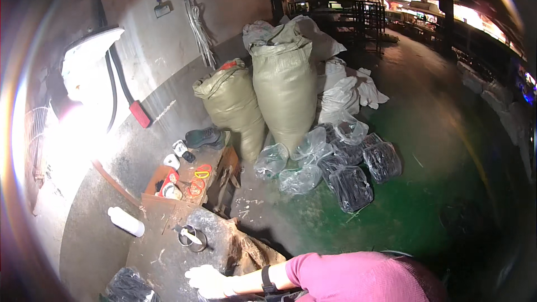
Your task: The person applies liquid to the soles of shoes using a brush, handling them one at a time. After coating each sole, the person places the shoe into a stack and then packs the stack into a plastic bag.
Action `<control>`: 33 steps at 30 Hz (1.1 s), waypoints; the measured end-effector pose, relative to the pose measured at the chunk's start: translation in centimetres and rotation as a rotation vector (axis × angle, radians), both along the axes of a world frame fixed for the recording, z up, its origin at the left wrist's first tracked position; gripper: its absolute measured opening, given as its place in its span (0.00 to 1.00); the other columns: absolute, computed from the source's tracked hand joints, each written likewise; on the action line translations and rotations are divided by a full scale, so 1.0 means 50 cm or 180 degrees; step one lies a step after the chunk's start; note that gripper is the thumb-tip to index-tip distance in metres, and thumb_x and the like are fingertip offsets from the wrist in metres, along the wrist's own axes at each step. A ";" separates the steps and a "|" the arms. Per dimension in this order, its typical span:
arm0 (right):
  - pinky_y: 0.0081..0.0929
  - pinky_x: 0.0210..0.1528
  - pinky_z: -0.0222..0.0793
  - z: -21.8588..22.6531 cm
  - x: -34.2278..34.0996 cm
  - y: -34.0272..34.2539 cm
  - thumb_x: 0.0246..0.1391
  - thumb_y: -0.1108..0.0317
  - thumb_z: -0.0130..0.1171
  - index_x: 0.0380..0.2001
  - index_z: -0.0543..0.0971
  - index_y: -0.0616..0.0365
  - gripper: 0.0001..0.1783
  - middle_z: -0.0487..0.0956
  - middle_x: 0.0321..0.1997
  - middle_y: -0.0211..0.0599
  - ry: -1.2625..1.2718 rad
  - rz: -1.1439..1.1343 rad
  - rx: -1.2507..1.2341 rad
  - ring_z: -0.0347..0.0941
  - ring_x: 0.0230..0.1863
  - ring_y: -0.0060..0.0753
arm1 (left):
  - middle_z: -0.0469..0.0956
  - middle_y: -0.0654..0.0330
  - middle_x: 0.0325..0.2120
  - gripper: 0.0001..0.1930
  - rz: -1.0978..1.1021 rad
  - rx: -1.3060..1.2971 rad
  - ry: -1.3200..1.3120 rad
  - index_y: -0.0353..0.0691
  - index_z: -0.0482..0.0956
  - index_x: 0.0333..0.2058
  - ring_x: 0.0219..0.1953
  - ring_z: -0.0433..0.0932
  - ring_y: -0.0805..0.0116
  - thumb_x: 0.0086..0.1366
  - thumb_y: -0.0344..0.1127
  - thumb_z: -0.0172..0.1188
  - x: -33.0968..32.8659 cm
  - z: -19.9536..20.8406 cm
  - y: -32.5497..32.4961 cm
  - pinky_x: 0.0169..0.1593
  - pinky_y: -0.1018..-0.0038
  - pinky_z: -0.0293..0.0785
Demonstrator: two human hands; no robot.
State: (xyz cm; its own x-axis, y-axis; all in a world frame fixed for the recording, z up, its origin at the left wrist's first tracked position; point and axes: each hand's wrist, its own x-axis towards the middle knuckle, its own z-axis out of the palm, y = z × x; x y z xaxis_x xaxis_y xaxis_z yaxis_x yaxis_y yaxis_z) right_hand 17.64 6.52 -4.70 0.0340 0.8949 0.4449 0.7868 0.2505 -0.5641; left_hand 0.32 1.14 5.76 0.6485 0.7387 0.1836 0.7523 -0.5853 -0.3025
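The right arm came in low from the right in a pink sleeve (358, 274), bent across the near side of the surface (162, 257), with a black band (269, 280) round the wrist. Its hand (208, 282) pointed left, fingers stretched away from the wrist and seen mostly from the back. It looked bright white, but glove or just lamp glare, couldn't say. Couldn't tell whether the fingers were together or clamped on something either; they were blown out and the underside was hidden. The left hand was out of shot.

Nearest thing to that hand was a dark ring (199, 246), just past the fingers toward the far edge, with a white tool (191, 237) lying across it. Tatty brown cloth (249, 249) hung over the right edge. A white bottle (126, 221) sat by the left edge, any label washed out, and a dark plastic-wrapped bundle (130, 288) was down at the near left corner.

Beyond the far edge, a wooden box (226, 168) carried orange and yellow handles (201, 174), dark shoes (202, 137) and a red-and-white pack (169, 186), its print too small to read. Behind, tall sacks (284, 92) and bagged black bundles (351, 189) stood on the green floor (403, 212).
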 end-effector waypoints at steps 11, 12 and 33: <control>0.49 0.45 0.80 0.192 0.117 -0.036 0.46 0.62 0.62 0.33 0.87 0.52 0.12 0.85 0.39 0.50 -0.0416 0.0246 -0.0194 0.83 0.41 0.55 | 0.75 0.49 0.64 0.41 -0.0156 -0.1352 -0.1983 0.40 0.71 0.69 0.66 0.68 0.46 0.64 0.57 0.67 0.061 -0.043 -0.082 0.76 0.44 0.47; 0.48 0.49 0.79 0.204 0.115 -0.038 0.47 0.61 0.61 0.34 0.87 0.52 0.13 0.85 0.41 0.48 -0.0424 0.0258 -0.0195 0.82 0.45 0.56 | 0.76 0.49 0.62 0.41 -0.0274 -0.1377 -0.2038 0.41 0.70 0.70 0.66 0.68 0.46 0.64 0.59 0.66 0.061 -0.008 -0.085 0.76 0.43 0.46; 0.50 0.46 0.80 0.294 -0.011 -0.051 0.35 0.58 0.66 0.34 0.88 0.55 0.20 0.86 0.32 0.46 -0.0884 0.1931 -0.0031 0.84 0.43 0.58 | 0.71 0.41 0.66 0.23 0.1617 -0.0467 -0.2201 0.36 0.78 0.58 0.69 0.67 0.42 0.70 0.43 0.63 -0.241 0.027 -0.095 0.73 0.51 0.60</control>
